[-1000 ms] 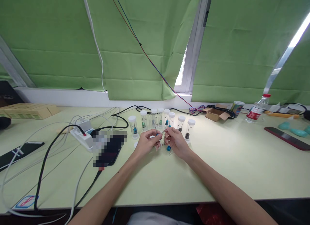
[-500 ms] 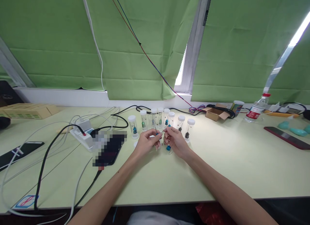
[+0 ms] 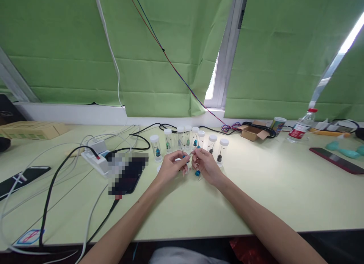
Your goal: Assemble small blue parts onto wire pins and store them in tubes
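Observation:
Over the table's middle, my left hand (image 3: 172, 166) pinches a small needle with a blue hub (image 3: 184, 156), its thin shaft pointing up. My right hand (image 3: 207, 163) is closed beside it, thumb and fingertips pressed together at a thin, pale sliver too small to name. Below the right fingers is another blue hub (image 3: 197, 173); whether it lies on the table or touches the hand I cannot tell. Behind both hands stand several clear tubes with white caps, such as the left one (image 3: 156, 146) and the right one (image 3: 222, 152), with blue, green or dark hubs inside.
To the left are a power strip (image 3: 95, 161), a dark phone (image 3: 129, 176) on a cable, and loose cables. An opened cardboard box (image 3: 253, 133), a cup (image 3: 278, 125), a water bottle (image 3: 301, 127) and a red-edged phone (image 3: 337, 160) are at the right.
The view has shifted very slightly. Both hands keep nearly the same pose, with no visible change in what they hold.

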Available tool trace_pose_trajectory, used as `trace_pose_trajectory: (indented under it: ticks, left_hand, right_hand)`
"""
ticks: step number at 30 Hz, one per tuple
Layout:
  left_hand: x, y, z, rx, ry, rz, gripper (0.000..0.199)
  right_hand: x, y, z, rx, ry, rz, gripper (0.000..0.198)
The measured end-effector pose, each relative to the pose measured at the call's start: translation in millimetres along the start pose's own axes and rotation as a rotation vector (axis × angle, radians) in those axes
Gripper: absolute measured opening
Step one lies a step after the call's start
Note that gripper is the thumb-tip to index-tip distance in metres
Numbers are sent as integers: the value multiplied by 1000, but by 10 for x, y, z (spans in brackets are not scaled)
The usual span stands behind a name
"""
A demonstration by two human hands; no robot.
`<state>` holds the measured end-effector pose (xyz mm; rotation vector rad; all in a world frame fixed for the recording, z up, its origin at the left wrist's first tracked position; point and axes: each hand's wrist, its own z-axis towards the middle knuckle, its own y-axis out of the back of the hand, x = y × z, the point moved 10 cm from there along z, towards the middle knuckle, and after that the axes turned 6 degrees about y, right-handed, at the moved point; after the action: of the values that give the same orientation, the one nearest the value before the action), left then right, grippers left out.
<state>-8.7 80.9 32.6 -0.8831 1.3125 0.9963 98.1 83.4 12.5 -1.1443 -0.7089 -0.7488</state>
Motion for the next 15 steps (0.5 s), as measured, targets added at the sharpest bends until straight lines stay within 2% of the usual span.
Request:
trace_pose_trajectory:
  ticks: [15]
  left_hand:
    - [5,6,6,-7,-14,-28,33]
  right_hand:
    - [39,-34,-9,5,1,-21,35]
